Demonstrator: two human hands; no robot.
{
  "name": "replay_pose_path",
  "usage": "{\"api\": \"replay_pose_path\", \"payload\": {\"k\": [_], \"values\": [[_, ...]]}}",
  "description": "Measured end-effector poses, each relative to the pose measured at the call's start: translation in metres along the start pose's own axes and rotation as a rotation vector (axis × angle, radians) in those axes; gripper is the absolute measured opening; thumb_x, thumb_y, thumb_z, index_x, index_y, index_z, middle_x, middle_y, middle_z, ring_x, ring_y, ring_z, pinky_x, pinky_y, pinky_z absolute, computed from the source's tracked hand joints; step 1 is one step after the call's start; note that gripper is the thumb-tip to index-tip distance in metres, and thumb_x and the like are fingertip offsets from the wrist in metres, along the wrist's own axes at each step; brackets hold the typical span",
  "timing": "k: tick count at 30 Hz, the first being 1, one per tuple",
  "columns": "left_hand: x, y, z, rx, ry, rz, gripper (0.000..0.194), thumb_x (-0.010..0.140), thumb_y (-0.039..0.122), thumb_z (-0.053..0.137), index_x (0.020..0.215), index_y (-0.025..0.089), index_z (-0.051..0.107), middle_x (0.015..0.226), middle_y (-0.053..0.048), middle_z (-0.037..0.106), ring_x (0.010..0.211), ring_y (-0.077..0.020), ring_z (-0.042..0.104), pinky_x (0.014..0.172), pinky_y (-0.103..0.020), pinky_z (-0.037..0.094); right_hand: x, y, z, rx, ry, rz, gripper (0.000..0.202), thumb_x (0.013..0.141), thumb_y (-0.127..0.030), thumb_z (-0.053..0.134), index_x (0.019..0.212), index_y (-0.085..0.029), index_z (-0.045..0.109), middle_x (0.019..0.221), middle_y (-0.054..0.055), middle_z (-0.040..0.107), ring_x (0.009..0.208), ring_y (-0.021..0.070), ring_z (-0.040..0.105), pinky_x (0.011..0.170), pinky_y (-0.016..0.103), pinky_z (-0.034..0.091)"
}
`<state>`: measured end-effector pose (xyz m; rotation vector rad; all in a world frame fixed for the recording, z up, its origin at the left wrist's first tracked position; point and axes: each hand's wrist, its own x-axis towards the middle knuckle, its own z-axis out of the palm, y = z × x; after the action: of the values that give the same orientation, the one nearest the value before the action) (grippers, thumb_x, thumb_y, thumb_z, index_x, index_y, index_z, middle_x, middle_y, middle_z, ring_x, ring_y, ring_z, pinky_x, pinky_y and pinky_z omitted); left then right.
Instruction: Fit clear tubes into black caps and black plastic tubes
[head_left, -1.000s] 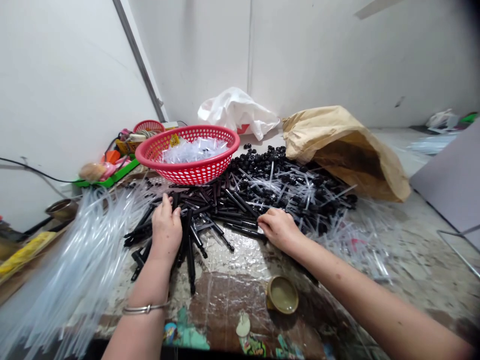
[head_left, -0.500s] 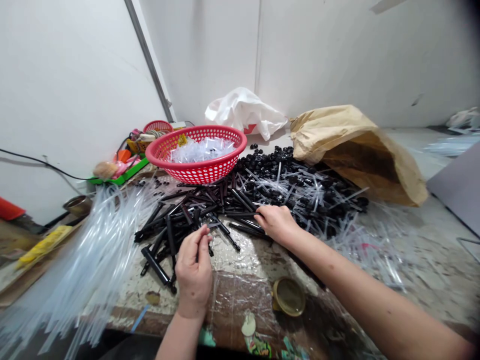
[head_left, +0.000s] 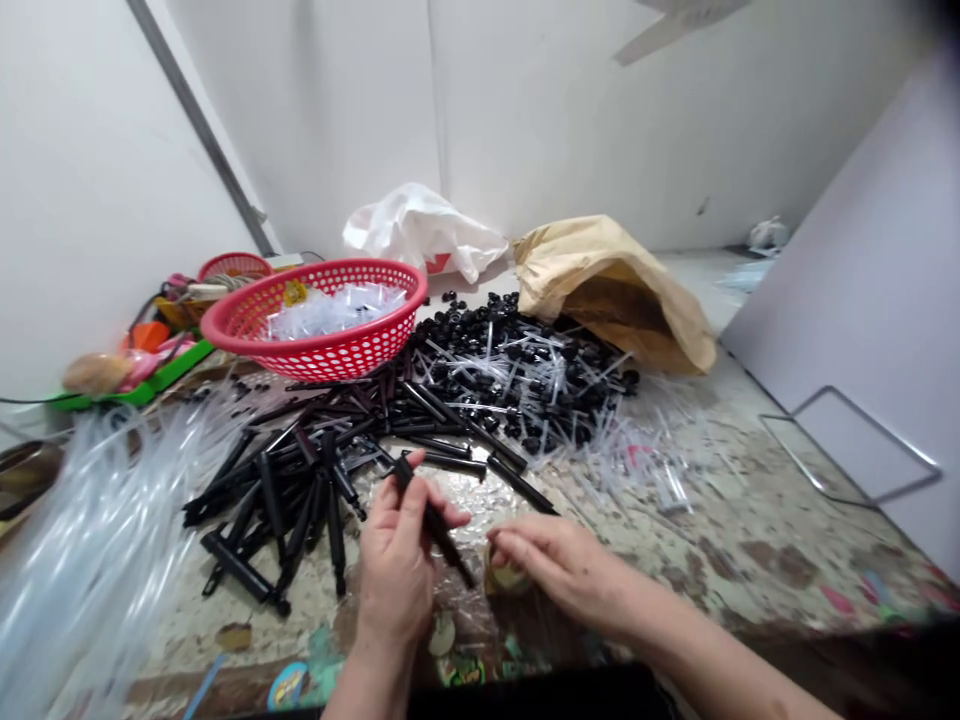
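Note:
My left hand (head_left: 397, 550) is closed around a black plastic tube (head_left: 439, 530), which slants down to the right between thumb and fingers. My right hand (head_left: 559, 565) has its fingers curled together at a small round yellowish object (head_left: 508, 578) near the front edge; whether it is a tape roll or a small pot I cannot tell. What its fingertips pinch, if anything, is hidden. Beyond my left hand lies a pile of black tubes (head_left: 274, 500). Farther back sits a heap of small black caps (head_left: 480, 320) mixed with short clear tubes (head_left: 551, 365).
A red basket (head_left: 337, 358) with clear pieces stands behind the black tubes. Long clear tubes (head_left: 97, 540) spread along the left. A brown paper bag (head_left: 660, 310) lies open at the back, beside a white plastic bag (head_left: 420, 225). A pale panel with a wire handle (head_left: 855, 490) stands right.
My right hand has moved from the black tubes toward me, to the round yellowish object. A black tube is now in my left hand. The view has turned to the right.

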<state>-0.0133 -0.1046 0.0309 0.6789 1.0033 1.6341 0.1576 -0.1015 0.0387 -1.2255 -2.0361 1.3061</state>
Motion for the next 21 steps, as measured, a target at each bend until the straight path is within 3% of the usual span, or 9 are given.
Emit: {"api": "replay_pose_path", "payload": {"k": [2, 4, 7, 11, 16, 19, 21], "values": [[0.001, 0.003, -0.012, 0.092, 0.021, -0.006, 0.04, 0.075, 0.034, 0.066, 0.111, 0.021, 0.057, 0.063, 0.006, 0.052, 0.042, -0.0032, 0.045, 0.034, -0.01, 0.034, -0.004, 0.023, -0.025, -0.105, 0.167, 0.073, 0.036, 0.091, -0.04, 0.035, 0.086, -0.018, 0.063, 0.086, 0.005, 0.063, 0.081, 0.0164, 0.056, 0.072, 0.027, 0.042], [0.003, 0.003, -0.026, 0.151, 0.03, -0.043, 0.042, 0.073, 0.037, 0.067, 0.112, 0.021, 0.058, 0.066, 0.005, 0.052, 0.04, -0.0021, 0.039, 0.03, -0.009, 0.024, -0.004, 0.051, -0.052, -0.318, 0.339, 0.144, 0.035, 0.09, -0.037, 0.037, 0.088, -0.016, 0.065, 0.087, 0.007, 0.063, 0.081, 0.0187, 0.056, 0.074, 0.031, 0.042], [0.002, -0.008, -0.041, 0.131, 0.017, -0.138, 0.044, 0.074, 0.042, 0.065, 0.112, 0.021, 0.057, 0.07, 0.003, 0.055, 0.044, -0.0037, 0.041, 0.032, -0.01, 0.028, 0.003, 0.083, -0.08, -0.737, 0.478, 0.177, 0.028, 0.087, -0.029, 0.044, 0.086, -0.015, 0.069, 0.089, 0.011, 0.06, 0.087, 0.0227, 0.051, 0.082, 0.035, 0.038], [-0.002, -0.024, -0.047, 0.071, 0.031, -0.239, 0.045, 0.069, 0.036, 0.071, 0.109, 0.019, 0.058, 0.071, 0.002, 0.056, 0.051, -0.0058, 0.047, 0.038, -0.012, 0.036, 0.016, 0.096, -0.082, -1.018, 0.489, 0.263, 0.022, 0.08, -0.035, 0.055, 0.082, -0.016, 0.068, 0.1, 0.013, 0.055, 0.097, 0.0275, 0.044, 0.079, 0.037, 0.036], [-0.004, -0.028, -0.051, 0.057, 0.018, -0.281, 0.049, 0.07, 0.032, 0.072, 0.114, 0.019, 0.056, 0.071, 0.001, 0.054, 0.049, -0.005, 0.046, 0.035, -0.011, 0.034, 0.028, 0.094, -0.081, -0.824, 0.541, 0.33, 0.016, 0.078, -0.029, 0.055, 0.078, -0.021, 0.068, 0.102, 0.009, 0.057, 0.098, 0.0267, 0.044, 0.079, 0.039, 0.034], [-0.004, -0.026, -0.052, 0.078, -0.012, -0.289, 0.049, 0.073, 0.032, 0.069, 0.118, 0.02, 0.055, 0.069, 0.002, 0.053, 0.045, -0.0034, 0.041, 0.031, -0.009, 0.027, 0.027, 0.08, -0.081, -0.567, 0.577, 0.22, 0.02, 0.083, -0.029, 0.047, 0.086, -0.021, 0.066, 0.096, 0.007, 0.061, 0.094, 0.023, 0.05, 0.079, 0.037, 0.036], [-0.004, -0.025, -0.052, 0.052, -0.022, -0.282, 0.048, 0.075, 0.034, 0.066, 0.119, 0.019, 0.054, 0.07, 0.001, 0.054, 0.045, -0.0034, 0.041, 0.031, -0.009, 0.027, 0.023, 0.064, -0.074, -0.348, 0.467, 0.124, 0.025, 0.087, -0.032, 0.042, 0.094, -0.02, 0.063, 0.085, 0.004, 0.064, 0.083, 0.0187, 0.055, 0.075, 0.032, 0.039]]}}
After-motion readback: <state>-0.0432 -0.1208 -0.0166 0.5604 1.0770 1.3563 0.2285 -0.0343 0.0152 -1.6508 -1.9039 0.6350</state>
